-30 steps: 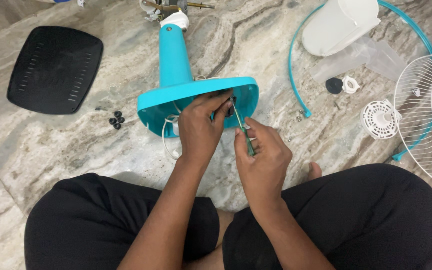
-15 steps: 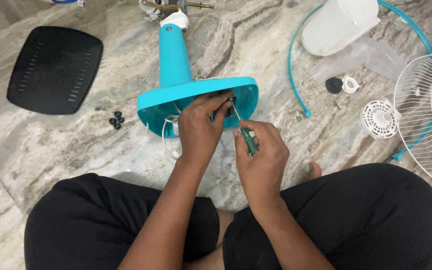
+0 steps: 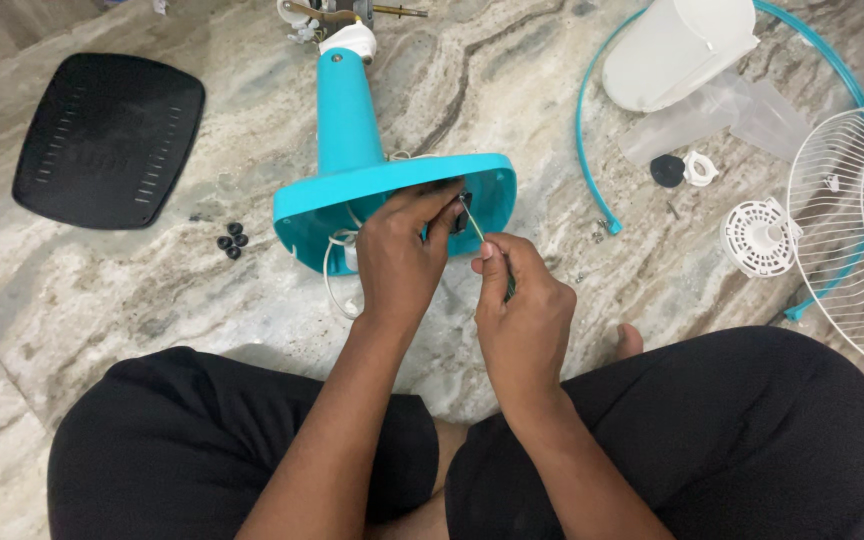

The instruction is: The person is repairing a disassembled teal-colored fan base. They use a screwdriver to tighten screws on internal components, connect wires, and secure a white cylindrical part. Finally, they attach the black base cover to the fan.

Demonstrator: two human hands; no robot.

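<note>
A blue fan stand (image 3: 352,170) lies on its side on the marble floor (image 3: 152,300), near the middle of the far edge. Its wide, hollow bottom faces the person, and its thin neck points away. A white wire (image 3: 332,275) loops out of the open bottom.

The left hand (image 3: 402,255) reaches into the hollow bottom. Its grip is closed, with the fingers pinched on a small dark part at the rim. The right hand (image 3: 522,310) is just beside it. Its grip is closed around a thin screwdriver (image 3: 477,228), and the tip points up at the same dark part.

A black flat plate (image 3: 107,140) lies near the far left corner. Four small black feet (image 3: 232,240) sit between the plate and the stand. A white wire grille (image 3: 852,230) lies at the right edge, and a small white round piece (image 3: 757,235) is just beside it. A white cover (image 3: 677,50) lies near the far right corner.
</note>
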